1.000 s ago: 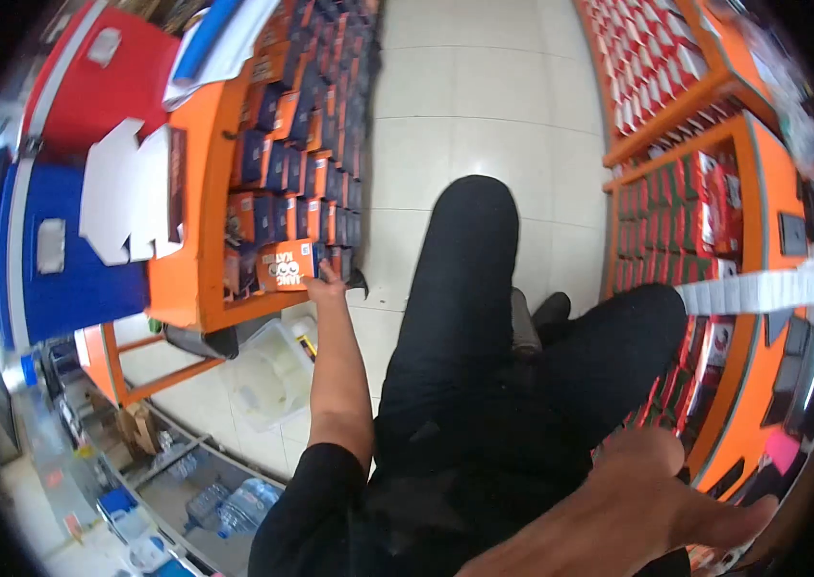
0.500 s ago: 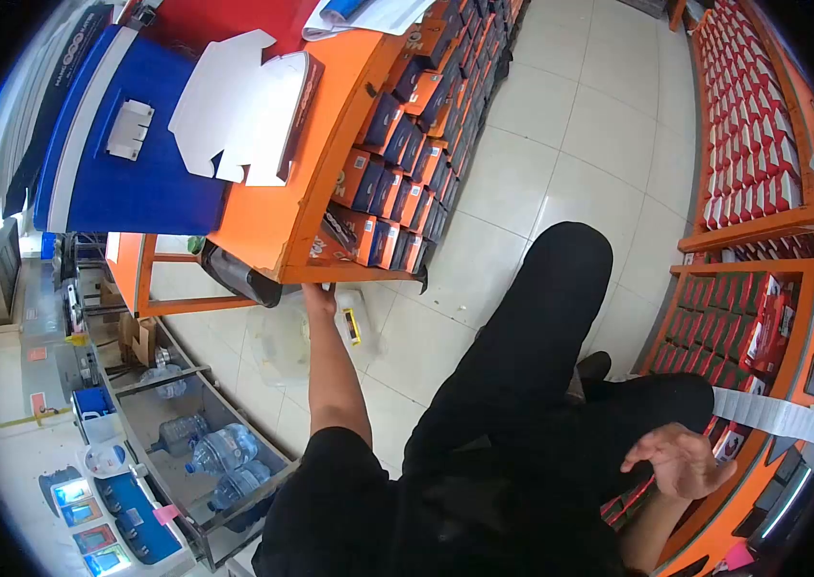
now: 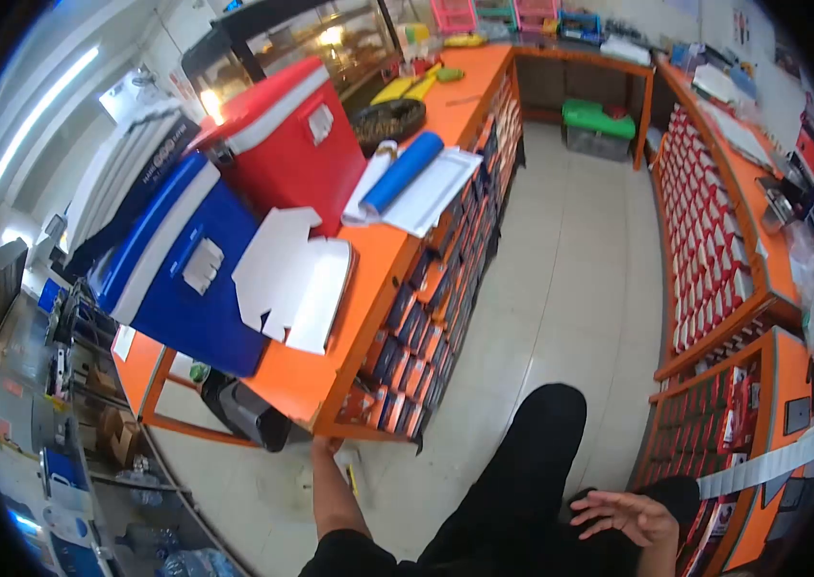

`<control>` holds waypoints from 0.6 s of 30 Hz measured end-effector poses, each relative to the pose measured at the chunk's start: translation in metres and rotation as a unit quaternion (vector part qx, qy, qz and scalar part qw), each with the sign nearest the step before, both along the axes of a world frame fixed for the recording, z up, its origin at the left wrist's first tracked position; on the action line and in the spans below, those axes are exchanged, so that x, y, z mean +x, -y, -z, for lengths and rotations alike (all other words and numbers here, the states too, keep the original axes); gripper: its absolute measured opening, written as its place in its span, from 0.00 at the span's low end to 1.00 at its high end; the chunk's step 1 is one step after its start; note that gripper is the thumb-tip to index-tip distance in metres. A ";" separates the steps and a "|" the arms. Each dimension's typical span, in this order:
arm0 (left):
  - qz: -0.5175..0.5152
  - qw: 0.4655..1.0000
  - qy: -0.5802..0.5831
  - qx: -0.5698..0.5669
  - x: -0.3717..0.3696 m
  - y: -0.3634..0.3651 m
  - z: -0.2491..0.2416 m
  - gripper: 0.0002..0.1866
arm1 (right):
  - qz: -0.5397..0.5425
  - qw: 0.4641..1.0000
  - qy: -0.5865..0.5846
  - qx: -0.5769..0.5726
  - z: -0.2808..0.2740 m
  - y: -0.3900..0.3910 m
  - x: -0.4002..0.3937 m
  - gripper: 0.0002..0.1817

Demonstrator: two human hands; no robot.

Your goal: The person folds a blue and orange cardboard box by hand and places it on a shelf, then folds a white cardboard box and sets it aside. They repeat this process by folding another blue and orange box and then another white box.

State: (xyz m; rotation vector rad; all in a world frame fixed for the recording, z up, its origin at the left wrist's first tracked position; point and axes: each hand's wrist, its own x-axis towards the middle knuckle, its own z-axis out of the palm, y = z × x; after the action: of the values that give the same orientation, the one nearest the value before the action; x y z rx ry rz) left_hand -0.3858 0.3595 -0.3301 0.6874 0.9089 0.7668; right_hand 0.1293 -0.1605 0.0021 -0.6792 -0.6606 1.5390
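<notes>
My left hand (image 3: 326, 445) reaches to the lower front corner of the orange counter (image 3: 306, 389); its fingers are hidden under the edge. Just above it, an opened white cardboard box (image 3: 306, 288) lies on the counter beside a blue cooler box (image 3: 186, 269). My right hand (image 3: 626, 516) hovers over my dark-clothed knee, fingers spread, holding nothing. Small orange and dark boxes (image 3: 407, 351) fill the shelf under the counter, to the right of my left hand. A black bin-like object (image 3: 248, 412) stands left of that hand.
A red cooler (image 3: 291, 144) and a blue roll (image 3: 403, 173) on papers stand farther along the counter. Tiled floor (image 3: 532, 288) runs down the aisle. Red and white boxes (image 3: 700, 231) line the right shelves. A green-lidded tub (image 3: 599, 120) is at the far end.
The view has tilted up, showing more of the counter and the room's far end. My right hand's fingers are now more stretched out. My left hand stays at the counter corner.
</notes>
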 end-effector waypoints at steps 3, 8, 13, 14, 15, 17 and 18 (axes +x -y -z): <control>-0.035 0.998 -0.015 0.045 0.022 0.013 -0.017 0.21 | -0.005 1.000 0.019 -0.016 0.003 -0.004 0.002 0.46; 0.036 0.996 0.032 0.075 0.007 0.013 0.003 0.21 | -0.029 0.998 0.029 -0.049 -0.003 -0.006 0.000 0.45; -0.036 0.997 0.025 0.064 0.020 0.004 -0.005 0.20 | -0.120 0.984 0.107 -0.077 0.041 0.010 0.009 0.53; -0.032 0.996 0.017 0.082 0.018 0.007 -0.003 0.19 | -0.129 0.985 0.091 -0.075 0.045 0.012 0.013 0.53; -0.020 0.995 0.008 0.102 0.017 0.005 -0.001 0.19 | -0.141 0.983 0.091 -0.077 0.042 0.009 0.013 0.53; 0.006 0.998 -0.040 0.047 0.026 0.002 -0.006 0.19 | -0.128 0.977 0.131 -0.106 0.030 0.004 0.005 0.54; 0.039 0.995 -0.087 -0.003 0.029 0.002 -0.011 0.19 | -0.134 0.977 0.131 -0.106 0.028 0.002 0.003 0.54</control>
State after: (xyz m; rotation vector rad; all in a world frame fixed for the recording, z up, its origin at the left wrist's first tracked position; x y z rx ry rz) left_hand -0.3571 0.3573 -0.3194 0.7883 1.0354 0.6406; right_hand 0.1325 -0.1629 -0.0258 -0.9981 -0.8177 1.8027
